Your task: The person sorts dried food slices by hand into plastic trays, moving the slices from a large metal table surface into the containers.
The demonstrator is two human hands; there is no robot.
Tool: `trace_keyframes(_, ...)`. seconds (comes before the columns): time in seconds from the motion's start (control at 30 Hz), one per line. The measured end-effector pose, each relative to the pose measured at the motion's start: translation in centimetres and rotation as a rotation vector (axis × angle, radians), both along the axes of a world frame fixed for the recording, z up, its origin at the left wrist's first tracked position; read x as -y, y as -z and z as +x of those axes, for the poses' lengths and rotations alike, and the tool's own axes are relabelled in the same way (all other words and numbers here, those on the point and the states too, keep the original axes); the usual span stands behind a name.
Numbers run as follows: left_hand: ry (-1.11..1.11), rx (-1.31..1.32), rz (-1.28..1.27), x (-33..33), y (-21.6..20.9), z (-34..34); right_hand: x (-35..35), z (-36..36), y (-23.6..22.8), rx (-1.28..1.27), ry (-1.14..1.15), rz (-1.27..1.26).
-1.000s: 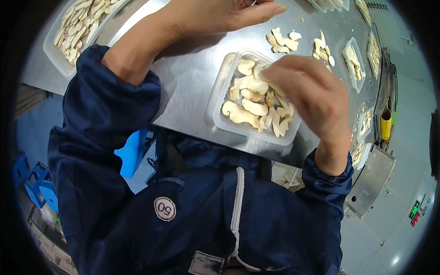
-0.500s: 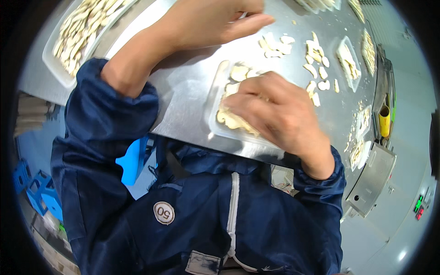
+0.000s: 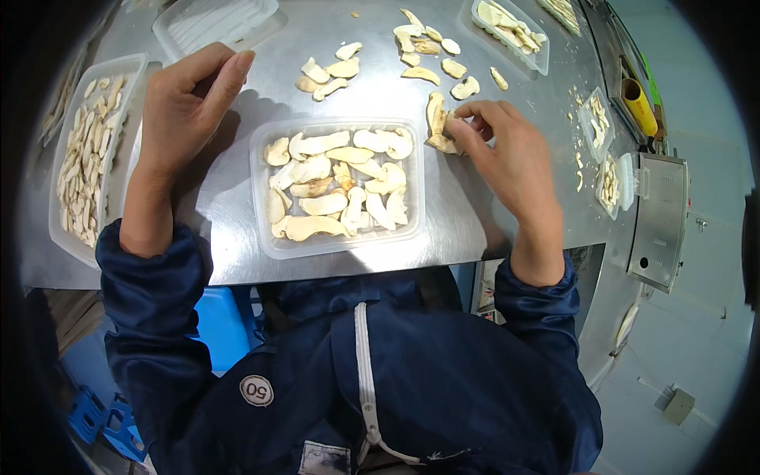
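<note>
A clear plastic tray (image 3: 340, 252) stands on the metal table before me, with pale mushroom slices (image 3: 323, 204) laid side by side in it. To its right, my right hand (image 3: 503, 150) pinches at a few mushroom slices (image 3: 435, 115) on the tabletop, thumb and fingertips on them. My left hand (image 3: 190, 107) is held up at the tray's upper left, apart from it. Its fingers are curled in and the thumb lies along them; whatever might be inside is hidden.
Loose slices (image 3: 331, 70) lie beyond the tray in groups. A long tray of thin slices (image 3: 85, 162) is at the left, an empty-looking tray (image 3: 214, 24) at the back. More filled trays (image 3: 514, 30) line the right side. Blue stools (image 3: 123, 419) stand below the table.
My right hand has moved from over the tray to the loose slices at its right. My left hand has drawn back leftward. The view has shifted, showing the whole tray.
</note>
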State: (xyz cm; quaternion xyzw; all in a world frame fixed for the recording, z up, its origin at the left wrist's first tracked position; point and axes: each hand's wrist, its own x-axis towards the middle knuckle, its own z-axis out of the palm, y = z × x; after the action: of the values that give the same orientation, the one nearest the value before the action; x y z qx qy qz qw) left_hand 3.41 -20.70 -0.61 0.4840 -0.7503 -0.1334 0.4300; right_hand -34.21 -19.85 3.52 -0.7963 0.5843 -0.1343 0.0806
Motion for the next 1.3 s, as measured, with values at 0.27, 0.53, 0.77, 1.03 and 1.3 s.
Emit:
trace_keyframes(0.27, -0.003, -0.017, -0.012, 0.0, -0.3, 0.0, 1.8, 2.5, 0.6, -0.062, -0.094, -0.056)
trace_keyframes(0.53, 0.043, 0.116, -0.025, -0.2, -0.3, 0.9, 1.5, 3.9, -2.0, 0.146, -0.092, 0.175)
trace_keyframes(0.77, 0.001, -0.003, 0.051, -0.2, -0.8, -0.2, 0.1, 9.9, -3.2, 0.016, -0.874, -0.122)
trace_keyframes(1.03, 0.019, -0.077, 0.03, -0.1, -0.6, -0.5, 1.6, 13.1, -2.8, 0.031, -1.087, -0.344)
trace_keyframes(1.3, 0.026, -0.033, -0.011, 0.1, -0.5, -0.3, 0.3, 10.5, -2.6, 0.203, -0.904, 0.031)
